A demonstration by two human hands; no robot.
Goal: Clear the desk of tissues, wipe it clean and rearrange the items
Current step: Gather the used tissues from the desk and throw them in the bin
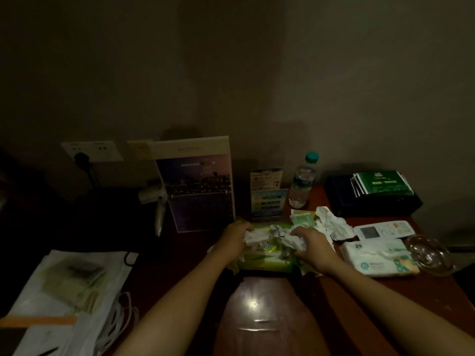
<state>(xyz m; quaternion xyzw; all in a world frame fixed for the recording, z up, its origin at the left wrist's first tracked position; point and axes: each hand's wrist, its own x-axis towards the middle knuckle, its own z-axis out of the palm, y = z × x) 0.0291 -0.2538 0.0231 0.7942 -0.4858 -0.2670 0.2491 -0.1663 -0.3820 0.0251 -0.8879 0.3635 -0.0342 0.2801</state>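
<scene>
1. Near the front left corner of the reddish-brown wooden desk (259, 319) lies a flat white bag (64, 291) with white cord handles.
2. On the wall behind the left side, a black plug sits in a white socket plate (92, 151).
3. A white hair dryer (155, 201) rests near the back edge, just left of an upright calendar card with a city skyline picture (198, 186).
4. The left hand (235, 237) has its fingers curled round a crumpled white tissue (253, 236) at the middle of the desk.
5. Under both hands lies a green soft pack of wipes (264, 256).
6. Behind it stand two small blue printed cards (267, 196).
7. The right hand (312, 246), apart from the left, clutches a second crumpled white wad (289, 240) over the pack's right end.
8. A clear plastic water bottle with a teal cap (302, 183) stands upright near the back edge.
9. A loose crumpled white tissue (331, 223) lies just beyond the right hand, beside a green-and-white sachet (303, 219).
10. At the back right corner, green packets (383, 182) lie on a black box (372, 204).
11. Near the right edge, a white remote control (383, 228) lies behind a white soft tissue pack (377, 258), and a clear glass ashtray (429, 255) sits to that pack's right.
</scene>
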